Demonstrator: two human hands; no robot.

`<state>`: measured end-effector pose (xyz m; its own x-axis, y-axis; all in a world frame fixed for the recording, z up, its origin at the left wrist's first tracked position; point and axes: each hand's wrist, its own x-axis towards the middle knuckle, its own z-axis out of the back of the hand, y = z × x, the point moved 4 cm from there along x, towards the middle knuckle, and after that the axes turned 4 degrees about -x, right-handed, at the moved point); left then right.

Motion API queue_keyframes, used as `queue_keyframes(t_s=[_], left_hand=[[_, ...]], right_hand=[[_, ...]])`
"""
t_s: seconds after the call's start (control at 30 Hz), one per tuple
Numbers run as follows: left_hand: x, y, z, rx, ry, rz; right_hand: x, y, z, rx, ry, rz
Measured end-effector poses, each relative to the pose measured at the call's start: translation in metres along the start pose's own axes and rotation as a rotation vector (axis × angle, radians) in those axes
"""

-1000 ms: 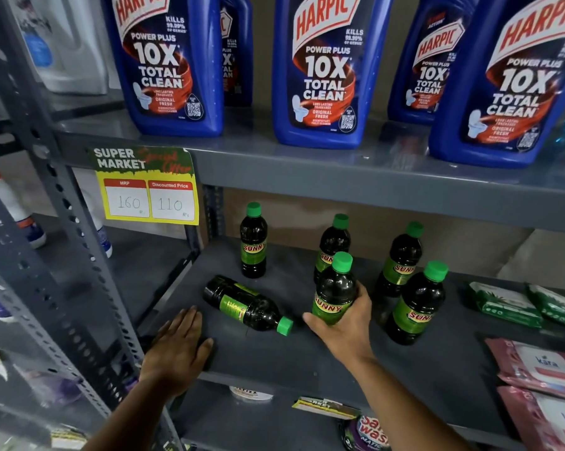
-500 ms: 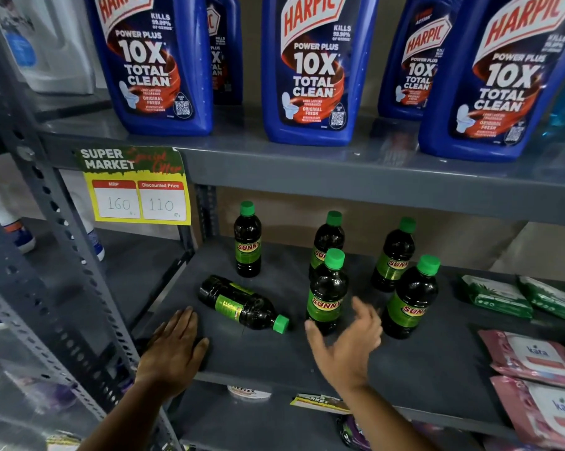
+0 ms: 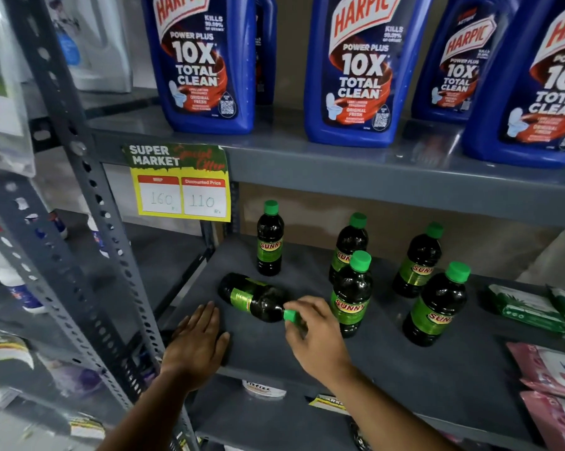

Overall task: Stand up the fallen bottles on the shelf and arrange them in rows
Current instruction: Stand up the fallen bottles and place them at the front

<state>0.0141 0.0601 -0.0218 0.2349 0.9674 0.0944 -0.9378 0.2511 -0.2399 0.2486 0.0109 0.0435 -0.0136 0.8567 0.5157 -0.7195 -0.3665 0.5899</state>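
Note:
On the grey shelf one dark fallen bottle with a green label lies on its side, its green cap pointing right. My right hand pinches that cap between thumb and fingers. Flat on the shelf's front left corner rests my left hand, holding nothing. Several matching Sunny bottles stand upright: one at the back left, one close to my right hand, another behind it, and two further right.
Large blue Harpic bottles line the shelf above, with a yellow price tag hanging from its edge. Green wipe packs and pink packs lie at the right. A perforated steel post stands at the left.
My right hand let go of the upright front bottle, moved left and closed on the fallen bottle's cap. The left hand stayed on the shelf edge.

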Motion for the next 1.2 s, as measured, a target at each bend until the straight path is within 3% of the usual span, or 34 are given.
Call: queue_keyframes(t_s=[0.13, 0.27, 0.37, 0.5, 0.57, 0.7, 1.2], left_hand=[[0.001, 0.000, 0.000, 0.005, -0.022, -0.010], [-0.001, -0.001, 0.000, -0.009, -0.034, -0.012], [-0.003, -0.003, 0.003, -0.036, -0.023, -0.007], [-0.004, -0.002, 0.003, -0.027, -0.012, -0.010], [-0.003, -0.001, 0.002, -0.034, -0.019, -0.010], [-0.002, -0.002, 0.003, -0.038, -0.029, -0.019], [-0.004, -0.001, 0.004, -0.025, -0.027, -0.011]], right_hand=[[0.031, 0.041, 0.022, 0.016, -0.183, 0.133], [0.062, 0.070, 0.020, -0.042, -0.149, 0.166], [0.083, 0.065, 0.009, -0.004, 0.001, 0.003], [0.085, 0.033, -0.006, 0.405, 0.434, -0.227], [0.078, 0.021, -0.009, 0.351, 0.505, -0.235], [0.071, 0.012, -0.015, 0.272, 0.373, -0.293], [0.041, -0.003, -0.046, 0.104, 0.376, -0.330]])
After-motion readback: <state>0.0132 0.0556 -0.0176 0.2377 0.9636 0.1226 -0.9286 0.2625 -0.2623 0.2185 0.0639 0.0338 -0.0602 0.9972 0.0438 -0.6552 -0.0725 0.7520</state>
